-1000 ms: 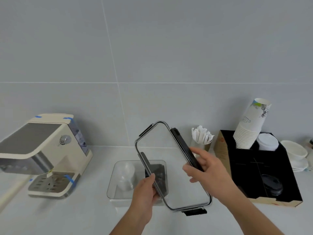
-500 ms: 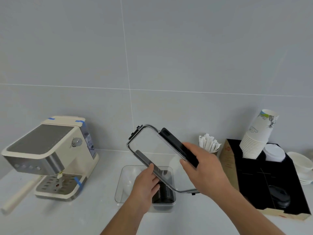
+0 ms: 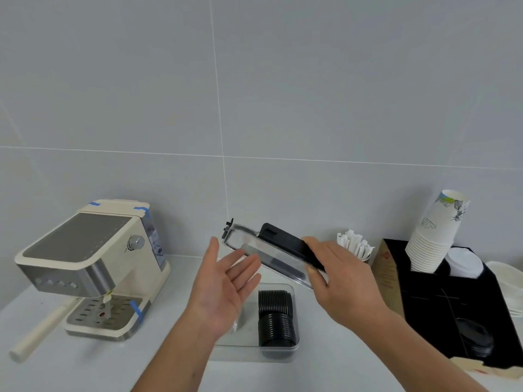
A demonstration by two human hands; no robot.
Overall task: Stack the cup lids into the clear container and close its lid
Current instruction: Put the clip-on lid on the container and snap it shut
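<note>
A clear container [image 3: 295, 345] stands on the white counter in front of me with a row of black cup lids [image 3: 274, 315] stacked on edge in its right half. My right hand [image 3: 339, 281] grips the container's clear lid [image 3: 271, 257] by its black side latch and holds it tilted in the air above the container's far edge. My left hand [image 3: 223, 284] hovers over the container's left half, palm up and fingers spread, holding nothing, its fingertips close to the lid's near edge.
A cream espresso machine [image 3: 93, 267] stands at the left. At the right, a black organiser box [image 3: 441, 306] holds a stack of paper cups [image 3: 435, 233], white lids [image 3: 464, 264] and more black lids [image 3: 475, 338]. Wrapped stirrers [image 3: 355, 246] stand behind the hands.
My left hand has let go of the clear lid and opened, palm up. The right hand has tipped the lid flatter and moved it above the container.
</note>
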